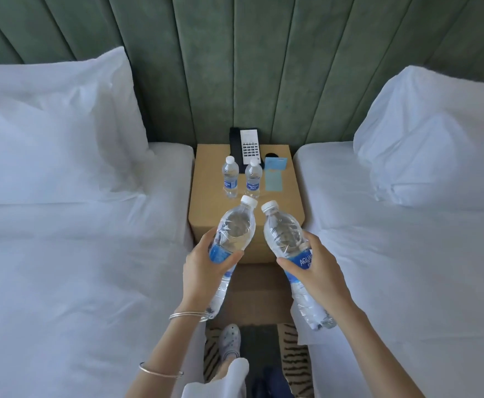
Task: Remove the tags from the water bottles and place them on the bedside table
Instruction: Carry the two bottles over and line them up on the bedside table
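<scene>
The single head-worn wide-angle camera looks forward and down, close above the tabletop point(206, 202), facing the far headboard point(235, 67).

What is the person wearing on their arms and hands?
Both forearms are bare, with no sleeves or gloves in view. The left hand has thin silver bangles at the wrist, and a further silver bangle sits higher up that forearm. The right hand and its forearm show no visible jewellery or watch.
</scene>
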Available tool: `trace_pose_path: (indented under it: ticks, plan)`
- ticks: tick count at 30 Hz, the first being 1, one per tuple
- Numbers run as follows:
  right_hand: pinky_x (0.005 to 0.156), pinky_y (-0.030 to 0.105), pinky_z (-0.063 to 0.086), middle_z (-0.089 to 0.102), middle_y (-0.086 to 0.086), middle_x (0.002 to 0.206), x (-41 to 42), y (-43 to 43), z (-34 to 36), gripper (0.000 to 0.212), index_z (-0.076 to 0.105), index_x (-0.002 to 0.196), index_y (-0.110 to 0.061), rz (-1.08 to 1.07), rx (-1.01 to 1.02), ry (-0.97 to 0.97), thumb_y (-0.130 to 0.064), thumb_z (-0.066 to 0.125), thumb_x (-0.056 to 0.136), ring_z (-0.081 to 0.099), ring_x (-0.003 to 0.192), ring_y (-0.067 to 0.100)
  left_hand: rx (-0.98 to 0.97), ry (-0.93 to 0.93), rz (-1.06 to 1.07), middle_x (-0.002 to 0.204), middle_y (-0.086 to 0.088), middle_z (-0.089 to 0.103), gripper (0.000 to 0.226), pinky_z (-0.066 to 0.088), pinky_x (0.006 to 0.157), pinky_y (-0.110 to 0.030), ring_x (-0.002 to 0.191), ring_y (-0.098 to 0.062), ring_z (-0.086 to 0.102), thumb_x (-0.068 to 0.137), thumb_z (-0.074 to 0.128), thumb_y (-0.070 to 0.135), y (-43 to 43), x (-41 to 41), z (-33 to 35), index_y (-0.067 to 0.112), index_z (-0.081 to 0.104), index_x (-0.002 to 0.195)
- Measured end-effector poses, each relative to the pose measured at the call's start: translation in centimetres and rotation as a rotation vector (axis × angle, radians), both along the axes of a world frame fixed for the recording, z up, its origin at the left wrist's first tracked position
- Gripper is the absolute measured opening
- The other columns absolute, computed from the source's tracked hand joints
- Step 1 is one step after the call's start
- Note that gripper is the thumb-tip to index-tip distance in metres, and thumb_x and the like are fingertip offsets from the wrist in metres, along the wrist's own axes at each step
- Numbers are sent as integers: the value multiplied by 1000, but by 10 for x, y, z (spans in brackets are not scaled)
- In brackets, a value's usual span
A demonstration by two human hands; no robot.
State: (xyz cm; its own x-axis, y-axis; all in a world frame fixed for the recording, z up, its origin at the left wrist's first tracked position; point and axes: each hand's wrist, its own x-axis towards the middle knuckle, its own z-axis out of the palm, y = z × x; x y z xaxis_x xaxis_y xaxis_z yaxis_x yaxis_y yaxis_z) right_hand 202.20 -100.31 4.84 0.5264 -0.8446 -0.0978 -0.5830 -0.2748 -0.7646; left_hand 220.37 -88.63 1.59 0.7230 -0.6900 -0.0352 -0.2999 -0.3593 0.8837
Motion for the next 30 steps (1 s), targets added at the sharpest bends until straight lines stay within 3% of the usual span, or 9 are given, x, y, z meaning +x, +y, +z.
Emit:
trace_pose_path:
  ticks: [4, 7, 9, 13, 17, 22, 27, 30]
  plan:
    - [79, 28, 51, 56, -18, 108, 47, -53, 0, 64, 43, 126, -27, -46, -9, -30, -47, 72, 73, 58, 99, 8, -49, 22, -23, 98, 11, 66, 64, 58, 73, -27, 85, -7, 65, 70, 77, 44, -59, 50, 4, 21, 54, 126]
    - [83, 34, 53, 54, -21, 107, 73, -88, -1, 63, 43, 125, -29, -58, -20, -74, -47, 73, 72, 57, 100, 8, -115, 52, -45, 98, 14, 67, 69, 58, 72, -26, 84, -3, 66, 65, 72, 56, -98, 73, 7, 24, 55, 123]
    - [82, 28, 52, 54, -22, 109, 87, -108, -4, 60, 43, 122, -34, -70, -20, -123, -46, 73, 72, 57, 102, 5, -166, 84, -65, 100, 15, 68, 67, 58, 75, -29, 87, -2, 66, 64, 70, 57, -123, 83, 5, 26, 55, 122]
    - [73, 4, 44, 51, -27, 105, 111, -147, -28, 58, 42, 121, -34, -97, -50, -212, -36, 75, 74, 56, 96, -2, -250, 90, -69, 102, 14, 68, 53, 57, 79, -33, 90, -2, 65, 72, 77, 37, -170, 93, -19, 22, 58, 119]
    - [75, 7, 46, 49, -31, 108, 129, -184, -89, 59, 38, 119, -38, -114, -119, -306, -39, 74, 73, 55, 99, -5, -361, 105, -45, 105, 8, 69, 51, 56, 83, -37, 95, -9, 66, 74, 78, 29, -215, 103, -73, 17, 59, 120]
    - [77, 20, 51, 51, -31, 107, 149, -229, -194, 61, 38, 115, -46, -151, -218, -410, -64, 64, 64, 57, 101, 2, -486, 90, -54, 115, 2, 67, 62, 52, 91, -34, 107, -12, 63, 71, 78, 30, -260, 109, -170, 12, 56, 126]
    - [77, 8, 47, 54, -21, 109, 164, -263, -285, 63, 43, 120, -31, -127, -264, -566, -32, 78, 68, 55, 103, -5, -606, 116, -33, 112, -1, 67, 57, 50, 87, -25, 104, -13, 63, 71, 78, 16, -292, 116, -262, 6, 57, 122]
    - [75, 5, 44, 55, -21, 110, 168, -279, -327, 64, 45, 121, -28, -90, -331, -638, -30, 81, 67, 54, 102, -10, -688, 77, -44, 110, 2, 68, 54, 49, 86, -20, 103, -11, 63, 72, 77, 3, -305, 128, -299, 6, 57, 122]
